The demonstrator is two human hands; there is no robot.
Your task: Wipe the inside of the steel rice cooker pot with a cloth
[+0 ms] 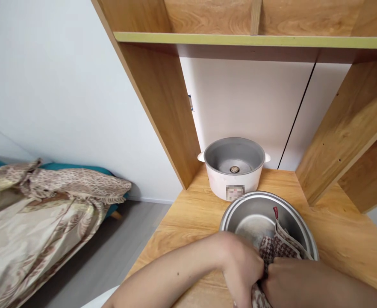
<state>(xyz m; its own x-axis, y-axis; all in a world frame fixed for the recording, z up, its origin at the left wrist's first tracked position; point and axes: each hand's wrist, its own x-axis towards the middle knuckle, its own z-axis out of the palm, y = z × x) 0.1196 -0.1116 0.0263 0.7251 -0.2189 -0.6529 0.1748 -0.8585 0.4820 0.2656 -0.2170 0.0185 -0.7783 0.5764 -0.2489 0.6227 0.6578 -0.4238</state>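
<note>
A metal rice cooker inner pot (249,214) stands on the wooden table near me, its inside partly hidden by my hands. Over its near right side hangs a brown-and-white checked cloth (286,244) with a small red tag; part of it lies inside the pot, and another end shows below my hands. My left hand (241,265) is closed on the cloth at the pot's near rim. Beside it, almost touching, my right hand (281,276) is also closed on the cloth, its fingers mostly hidden.
Behind the pot stands the white rice cooker body (216,179) with side handles and a grey inside. Wooden uprights (163,102) and a yellow-edged shelf (240,39) frame the table. At left is a sofa (79,167) covered with a patterned throw (41,226).
</note>
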